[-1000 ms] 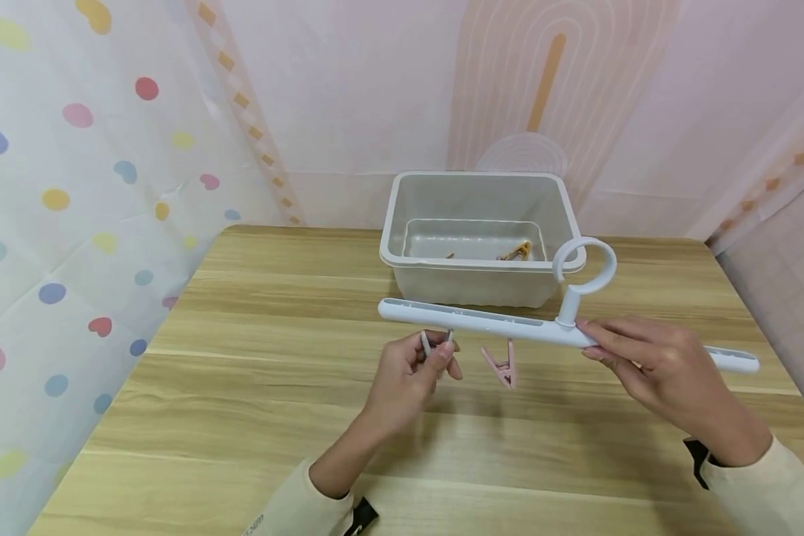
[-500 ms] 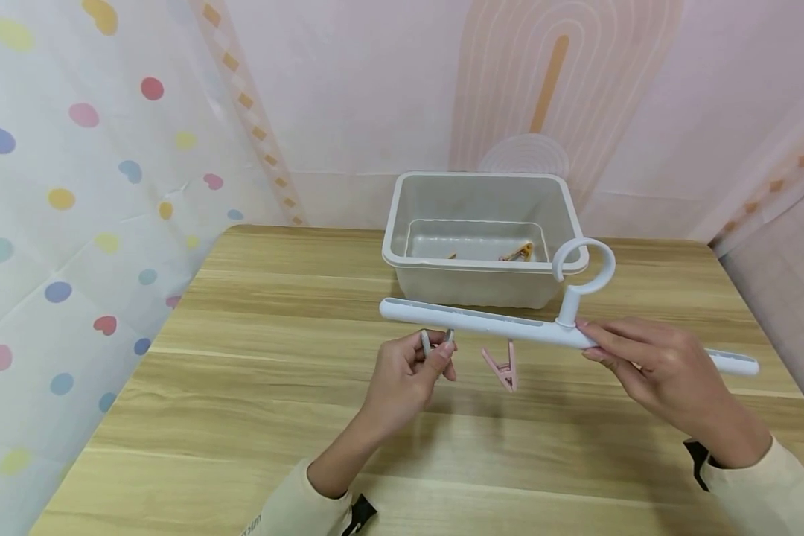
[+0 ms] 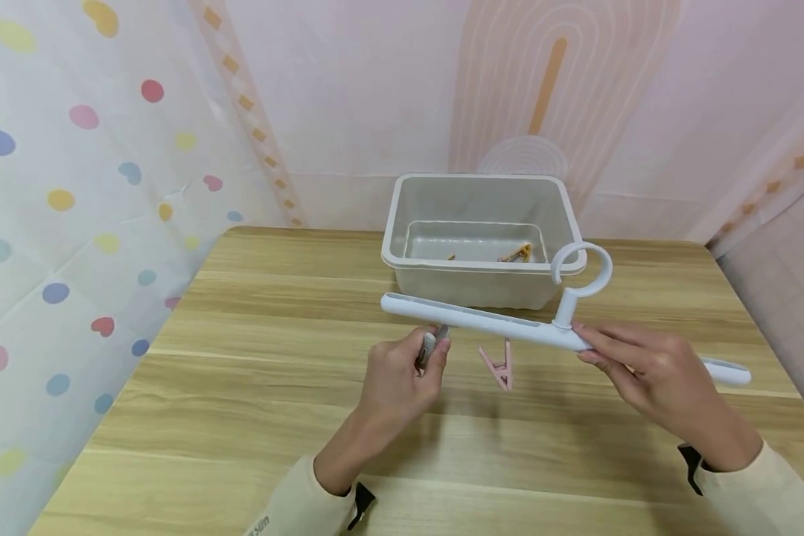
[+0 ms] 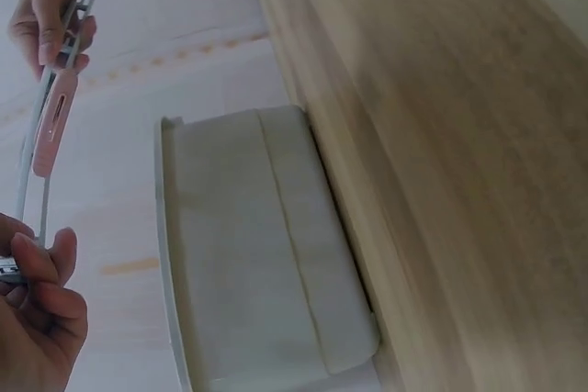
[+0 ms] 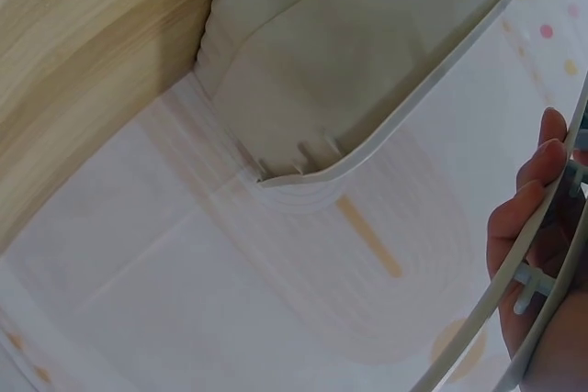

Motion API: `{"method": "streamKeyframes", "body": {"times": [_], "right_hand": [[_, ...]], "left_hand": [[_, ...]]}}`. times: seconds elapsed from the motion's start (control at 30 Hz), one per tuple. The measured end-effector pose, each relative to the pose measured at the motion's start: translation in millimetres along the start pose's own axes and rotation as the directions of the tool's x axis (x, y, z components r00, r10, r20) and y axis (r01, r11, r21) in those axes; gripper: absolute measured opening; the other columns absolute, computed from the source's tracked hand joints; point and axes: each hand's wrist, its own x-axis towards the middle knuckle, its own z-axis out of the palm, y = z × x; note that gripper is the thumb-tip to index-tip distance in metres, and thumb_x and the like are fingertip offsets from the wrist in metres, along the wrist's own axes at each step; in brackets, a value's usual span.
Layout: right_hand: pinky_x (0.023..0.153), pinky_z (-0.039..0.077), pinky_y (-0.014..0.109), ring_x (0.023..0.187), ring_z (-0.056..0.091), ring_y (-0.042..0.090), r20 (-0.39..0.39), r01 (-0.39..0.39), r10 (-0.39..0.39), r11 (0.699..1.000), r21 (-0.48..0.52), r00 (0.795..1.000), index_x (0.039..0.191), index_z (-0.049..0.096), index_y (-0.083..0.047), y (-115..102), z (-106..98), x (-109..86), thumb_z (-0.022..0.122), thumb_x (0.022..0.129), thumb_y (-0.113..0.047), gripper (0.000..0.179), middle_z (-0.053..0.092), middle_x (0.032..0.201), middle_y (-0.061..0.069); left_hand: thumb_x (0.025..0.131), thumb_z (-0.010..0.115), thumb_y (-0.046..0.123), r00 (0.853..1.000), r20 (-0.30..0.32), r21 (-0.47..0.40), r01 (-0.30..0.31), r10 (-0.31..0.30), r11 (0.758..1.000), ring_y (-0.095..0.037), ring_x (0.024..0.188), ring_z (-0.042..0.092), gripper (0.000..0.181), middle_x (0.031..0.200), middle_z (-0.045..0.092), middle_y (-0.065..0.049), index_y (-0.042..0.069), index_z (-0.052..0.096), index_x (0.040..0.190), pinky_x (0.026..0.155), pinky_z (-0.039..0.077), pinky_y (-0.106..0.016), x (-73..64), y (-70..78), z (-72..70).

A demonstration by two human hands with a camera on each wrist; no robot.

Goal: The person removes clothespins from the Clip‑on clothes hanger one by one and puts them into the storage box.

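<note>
In the head view, a pale blue-white hanger (image 3: 482,318) with a round open hook is held up over the table. My right hand (image 3: 663,368) grips its bar just right of the hook, thumb and fingers on either side. A pink clothespin (image 3: 502,370) hangs from the bar's underside, and the left wrist view has this pink clothespin (image 4: 57,121) between the two hands. Under the bar's left half, my left hand (image 3: 398,380) pinches a grey clothespin (image 3: 428,347) between thumb and curled fingers. Its far end is hidden by the fingers.
Behind the hanger stands a light grey plastic bin (image 3: 472,286), with an orange-yellow clothespin (image 3: 519,254) inside. The hook overlaps the bin's right front corner in the head view. A wood-grain table (image 3: 241,417) lies below, with patterned cloth (image 3: 348,97) behind it.
My left hand has turned slightly, and the two ends of the grey clothespin now show closer together. The hanger's right end has dipped and shifted slightly left with my right hand.
</note>
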Motion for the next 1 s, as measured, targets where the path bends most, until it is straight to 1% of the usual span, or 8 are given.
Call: {"method": "streamKeyframes", "body": {"times": [0.13, 0.23, 0.37, 0.5, 0.63, 0.73, 0.87, 1.0], "right_hand": [[0.052, 0.038, 0.009, 0.064, 0.063, 0.004, 0.025, -0.009, 0.01, 1.0, -0.028, 1.0, 0.105, 0.08, -0.002, -1, -2, 1.2, 0.051, 0.105, -0.045, 0.052, 0.079, 0.09, 0.013], [0.052, 0.037, 0.009, 0.064, 0.064, 0.004, 0.026, -0.009, 0.009, 1.0, -0.03, 1.0, 0.105, 0.08, -0.002, -1, -3, 1.5, 0.051, 0.105, -0.045, 0.052, 0.079, 0.09, 0.013], [0.053, 0.04, 0.01, 0.069, 0.068, 0.005, 0.018, -0.001, 0.002, 1.0, -0.009, 1.0, 0.107, 0.08, -0.004, -1, -4, 1.4, 0.052, 0.104, -0.044, 0.048, 0.079, 0.09, 0.014], [0.054, 0.041, 0.01, 0.073, 0.069, 0.004, 0.011, 0.002, -0.002, 0.999, 0.032, 1.0, 0.112, 0.079, -0.008, -1, -4, 2.2, 0.055, 0.104, -0.041, 0.042, 0.078, 0.09, 0.016], [0.052, 0.038, 0.009, 0.069, 0.067, 0.003, 0.022, -0.003, 0.003, 1.0, 0.03, 1.0, 0.111, 0.079, -0.007, -2, -5, 3.5, 0.054, 0.104, -0.042, 0.044, 0.079, 0.089, 0.016], [0.052, 0.038, 0.009, 0.069, 0.069, 0.004, 0.023, 0.002, -0.003, 1.0, 0.004, 1.0, 0.108, 0.079, -0.004, -1, -6, 4.0, 0.052, 0.105, -0.043, 0.048, 0.079, 0.09, 0.015], [0.054, 0.041, 0.009, 0.073, 0.072, 0.005, 0.021, 0.006, -0.006, 1.0, -0.015, 1.0, 0.105, 0.08, -0.003, 0, -5, 2.7, 0.051, 0.105, -0.044, 0.051, 0.079, 0.091, 0.014], [0.054, 0.041, 0.01, 0.073, 0.072, 0.006, 0.025, 0.004, -0.003, 1.0, -0.031, 1.0, 0.105, 0.08, -0.003, 1, -5, 1.3, 0.05, 0.105, -0.046, 0.052, 0.08, 0.09, 0.013]], "left_hand": [[0.092, 0.068, 0.002, 0.997, 0.051, -0.032, 0.059, -0.058, 0.998, 0.004, 0.049, 0.033, 0.025, 0.052, 0.05, 0.001, 0.006, 0.057, 0.07, 0.044, 0.028, -0.009, 0.0, 0.7, -1.4], [0.099, 0.063, 0.008, 0.961, 0.189, -0.21, 0.242, -0.203, 0.947, 0.003, 0.049, 0.035, 0.022, 0.059, 0.058, -0.004, 0.003, 0.063, 0.077, 0.045, 0.029, -0.013, 1.9, 3.3, -5.4], [0.106, 0.055, 0.017, 0.853, 0.416, -0.499, 0.503, -0.314, 0.705, 0.0, 0.048, 0.037, 0.027, 0.069, 0.063, -0.004, -0.007, 0.064, 0.096, 0.045, 0.029, -0.017, 3.1, 3.5, -10.2], [0.108, 0.051, 0.026, 0.793, 0.558, -0.673, 0.605, -0.243, 0.426, 0.001, 0.044, 0.037, 0.037, 0.071, 0.061, 0.008, -0.01, 0.056, 0.103, 0.042, 0.025, -0.022, 1.2, -0.5, -11.0], [0.106, 0.054, 0.034, 0.774, 0.597, -0.709, 0.632, -0.209, 0.314, 0.002, 0.044, 0.039, 0.032, 0.071, 0.062, 0.012, 0.002, 0.057, 0.102, 0.042, 0.021, -0.026, 0.3, -1.7, -10.9], [0.107, 0.054, 0.027, 0.777, 0.574, -0.679, 0.628, -0.257, 0.38, 0.002, 0.043, 0.039, 0.031, 0.07, 0.061, 0.01, -0.003, 0.059, 0.102, 0.04, 0.023, -0.023, 1.4, -0.2, -11.2], [0.104, 0.056, 0.012, 0.823, 0.465, -0.552, 0.558, -0.326, 0.62, 0.001, 0.044, 0.037, 0.024, 0.067, 0.061, -0.002, -0.01, 0.063, 0.099, 0.041, 0.028, -0.018, 3.1, 2.9, -11.1], [0.099, 0.062, 0.007, 0.908, 0.303, -0.37, 0.393, -0.29, 0.842, 0.003, 0.048, 0.035, 0.018, 0.063, 0.062, -0.01, -0.002, 0.067, 0.085, 0.044, 0.027, -0.015, 2.7, 4.3, -8.5]]}}
